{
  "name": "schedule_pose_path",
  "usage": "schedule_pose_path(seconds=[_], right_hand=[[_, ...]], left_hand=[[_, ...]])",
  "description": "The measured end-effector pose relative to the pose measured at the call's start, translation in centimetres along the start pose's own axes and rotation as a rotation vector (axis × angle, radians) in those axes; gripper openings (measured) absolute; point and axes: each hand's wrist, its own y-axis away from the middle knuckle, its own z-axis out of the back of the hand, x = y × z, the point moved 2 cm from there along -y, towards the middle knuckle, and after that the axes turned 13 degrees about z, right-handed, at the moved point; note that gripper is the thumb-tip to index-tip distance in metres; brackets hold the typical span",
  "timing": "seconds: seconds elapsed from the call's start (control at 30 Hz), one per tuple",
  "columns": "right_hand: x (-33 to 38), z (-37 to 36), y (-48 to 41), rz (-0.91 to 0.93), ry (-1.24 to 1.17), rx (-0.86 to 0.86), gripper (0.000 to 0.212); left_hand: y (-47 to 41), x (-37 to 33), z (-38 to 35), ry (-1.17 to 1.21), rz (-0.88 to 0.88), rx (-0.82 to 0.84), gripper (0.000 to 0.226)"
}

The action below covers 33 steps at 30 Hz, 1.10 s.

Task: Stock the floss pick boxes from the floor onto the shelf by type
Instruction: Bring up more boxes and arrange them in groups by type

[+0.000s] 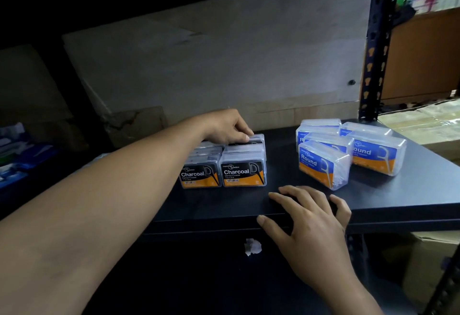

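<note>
Left hand [229, 128] is out at full reach, fingers curled down over the top of the rear Charcoal box [256, 138], thumb tucked against its near edge: it grips that box. The box sits at the back of the Charcoal group, in the right-hand row. In front of it more clear-lidded boxes line up, ending in the front right Charcoal box [244, 175]; the front left Charcoal box [200, 177] stands touching its left side, black-and-orange labels facing out.

Right hand [308, 215] lies just in front and to the right of the Charcoal group, palm down on the front lip of the shelf [423, 190], fingers spread and relaxed, holding nothing.

To the right of the Charcoal group, with a bare strip of shelf between, sit the Round boxes [322, 163], blue-and-orange labels, loosely bunched and turned at angles, some lying on others.

Further right and behind, the perforated upright post [375, 48] rises from the shelf's back corner. Behind the Charcoal group leans a big sheet of cardboard [224, 66]. Below the group, under the shelf lip, a white paper scrap [252, 246] shows against the dark.
</note>
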Motion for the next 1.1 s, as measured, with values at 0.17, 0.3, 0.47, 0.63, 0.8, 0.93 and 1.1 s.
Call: schedule_pose_path(seconds=[0.17,0.3,0.47,0.63,0.8,0.93,1.1], right_hand=[[0.1,0.0,0.0,-0.004,0.001,-0.005,0.051],[0.1,0.0,-0.1,-0.006,0.01,0.001,0.052],[0.1,0.0,0.0,0.001,0.007,-0.006,0.051],[0.0,0.0,0.0,0.0,0.006,-0.008,0.05],[0.0,0.0,0.0,0.005,0.005,-0.014,0.05],[0.0,0.0,0.0,0.01,0.007,-0.018,0.049],[0.2,0.1,0.0,0.006,0.007,-0.023,0.049]], left_hand=[[0.7,0.3,0.0,0.011,-0.018,0.008,0.029],[0.9,0.4,-0.1,0.032,-0.037,0.016,0.028],[1.2,0.4,-0.1,0.036,-0.047,0.021,0.028],[1.1,0.8,0.0,0.059,-0.048,0.012,0.031],[0.9,3.3,1.4,0.038,0.038,-0.073,0.034],[1.6,5.4,1.4,-0.049,0.123,0.006,0.032],[2.0,6.3,1.0,-0.02,0.139,0.039,0.029]])
